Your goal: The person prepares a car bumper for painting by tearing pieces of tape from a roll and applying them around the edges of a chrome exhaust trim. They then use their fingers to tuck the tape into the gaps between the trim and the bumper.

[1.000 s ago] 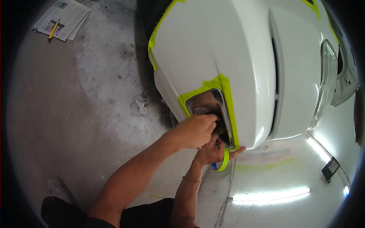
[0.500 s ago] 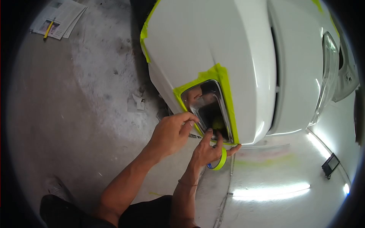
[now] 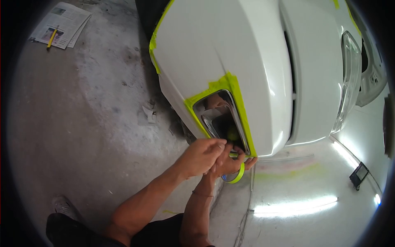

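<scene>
Yellow-green masking tape frames a chrome-rimmed dark recess in a white car bumper. At the recess's lower end, my left hand has its fingers drawn together. What those fingertips pinch, if anything, is hidden. Partly behind it, my right hand bends its fingers at the lower edge, with a roll of yellow-green masking tape hanging at its fingers. A short bit of tape shows between the fingers. One right fingertip reaches the taped lower corner.
More tape runs along the bumper's left edge. Folded newspapers with a yellow cutter-like tool lie on the floor at upper left. A paper scrap is beside the bumper. Lit tubes and a floodlight are at right.
My left hand has moved right and down from the recess's left edge, coming against my right hand. My right fingers have curled more. The view has shifted slightly.
</scene>
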A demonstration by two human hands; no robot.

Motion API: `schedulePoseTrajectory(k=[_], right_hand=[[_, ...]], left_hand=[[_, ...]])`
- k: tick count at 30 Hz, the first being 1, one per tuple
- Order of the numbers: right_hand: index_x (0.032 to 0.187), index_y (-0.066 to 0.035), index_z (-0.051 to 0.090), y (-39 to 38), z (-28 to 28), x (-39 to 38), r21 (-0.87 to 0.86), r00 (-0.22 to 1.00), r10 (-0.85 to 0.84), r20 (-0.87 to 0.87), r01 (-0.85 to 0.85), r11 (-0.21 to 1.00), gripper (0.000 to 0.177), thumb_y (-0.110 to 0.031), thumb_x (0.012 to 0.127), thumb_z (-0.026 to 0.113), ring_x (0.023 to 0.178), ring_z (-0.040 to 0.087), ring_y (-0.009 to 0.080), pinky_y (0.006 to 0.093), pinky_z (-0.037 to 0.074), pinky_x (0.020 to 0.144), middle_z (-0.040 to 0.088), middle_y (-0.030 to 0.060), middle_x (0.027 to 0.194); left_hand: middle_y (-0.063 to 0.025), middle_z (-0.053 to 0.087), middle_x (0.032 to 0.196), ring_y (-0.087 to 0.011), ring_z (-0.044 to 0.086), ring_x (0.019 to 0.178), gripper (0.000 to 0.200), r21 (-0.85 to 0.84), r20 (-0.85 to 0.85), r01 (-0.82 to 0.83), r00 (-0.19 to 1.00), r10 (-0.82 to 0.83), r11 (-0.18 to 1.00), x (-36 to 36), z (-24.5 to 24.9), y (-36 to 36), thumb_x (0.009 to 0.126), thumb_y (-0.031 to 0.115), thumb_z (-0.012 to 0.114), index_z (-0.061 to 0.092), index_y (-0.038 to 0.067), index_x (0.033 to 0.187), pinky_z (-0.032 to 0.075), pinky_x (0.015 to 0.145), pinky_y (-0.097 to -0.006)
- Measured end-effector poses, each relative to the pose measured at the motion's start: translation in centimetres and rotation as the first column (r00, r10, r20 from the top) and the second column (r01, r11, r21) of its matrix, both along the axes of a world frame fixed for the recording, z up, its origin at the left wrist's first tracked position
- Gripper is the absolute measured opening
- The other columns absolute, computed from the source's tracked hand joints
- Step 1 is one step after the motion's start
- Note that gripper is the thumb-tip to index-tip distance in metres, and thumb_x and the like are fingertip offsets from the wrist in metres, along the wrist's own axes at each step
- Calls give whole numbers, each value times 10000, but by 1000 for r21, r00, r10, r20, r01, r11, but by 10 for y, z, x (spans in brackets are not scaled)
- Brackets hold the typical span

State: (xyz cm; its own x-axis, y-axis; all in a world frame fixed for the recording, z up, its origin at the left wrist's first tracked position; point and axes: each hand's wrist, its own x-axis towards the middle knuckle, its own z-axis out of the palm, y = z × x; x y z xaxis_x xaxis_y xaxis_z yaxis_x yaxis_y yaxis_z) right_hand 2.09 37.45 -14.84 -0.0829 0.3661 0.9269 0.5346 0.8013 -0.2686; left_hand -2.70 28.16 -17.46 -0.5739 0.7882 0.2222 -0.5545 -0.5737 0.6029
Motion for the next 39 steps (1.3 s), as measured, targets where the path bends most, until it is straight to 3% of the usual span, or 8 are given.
schedulePoseTrajectory(k=[3,9,12,16,22,28,34,39], right_hand=[[822,37,591,-9,5,3,-38,998,-64,30,65,997,169,-85,817,709,1369,375,360,420,370,1050,314,252,1494],[991,27,595,45,-9,99,-313,912,408,-51,-402,860,148,-77,901,649,1013,568,216,315,476,882,486,124,1250],[972,-6,600,53,0,141,-234,953,142,267,-79,969,124,-83,907,673,1071,575,240,339,527,790,501,127,1232],[942,-4,608,51,-1,155,-470,982,189,8,-163,867,84,-80,939,644,933,585,176,274,523,650,529,90,1143],[1004,0,588,37,9,155,-308,922,298,248,-217,926,73,-63,968,594,787,571,105,233,491,608,572,70,1004],[1543,-28,184,11,25,161,-827,888,441,132,-146,543,744,51,894,540,695,554,120,269,493,625,584,52,898],[1566,-23,-9,-2,21,168,-694,540,633,554,-121,710,998,-21,786,614,660,667,426,447,542,637,668,229,739],[1563,-5,-18,-5,15,164,-662,578,540,612,1,750,986,20,780,581,651,664,390,413,519,607,660,204,725]], left_hand=[[-83,635,822,-103,529,558,563,115,208,390,890,-406,914,12,-1,12,1061,203,441,218,9,1540,408,446,-241],[-135,662,955,-120,578,592,602,93,209,329,916,-341,940,37,17,31,1073,193,387,76,143,1586,460,473,-251],[-164,650,1096,-143,607,616,625,171,323,375,852,-411,911,33,33,38,1073,184,375,17,197,1585,501,503,-266],[-152,592,1247,-160,635,835,564,418,466,361,703,-537,834,36,41,46,1058,176,400,142,256,1553,536,613,-266],[-120,575,1285,-187,631,903,547,801,457,106,527,-717,589,60,28,59,1032,151,432,258,280,1534,537,719,-321],[-132,566,1307,-206,630,1049,512,197,153,342,915,-373,919,59,-18,46,1019,235,523,398,174,1512,528,839,-339],[-157,615,1244,-275,621,1114,523,-119,-695,-188,717,54,975,93,-46,29,955,335,656,559,23,1363,537,877,-337],[-176,706,1049,-310,707,917,467,-206,-551,-87,833,-42,975,92,-47,32,902,310,709,639,11,1254,545,777,-370]])
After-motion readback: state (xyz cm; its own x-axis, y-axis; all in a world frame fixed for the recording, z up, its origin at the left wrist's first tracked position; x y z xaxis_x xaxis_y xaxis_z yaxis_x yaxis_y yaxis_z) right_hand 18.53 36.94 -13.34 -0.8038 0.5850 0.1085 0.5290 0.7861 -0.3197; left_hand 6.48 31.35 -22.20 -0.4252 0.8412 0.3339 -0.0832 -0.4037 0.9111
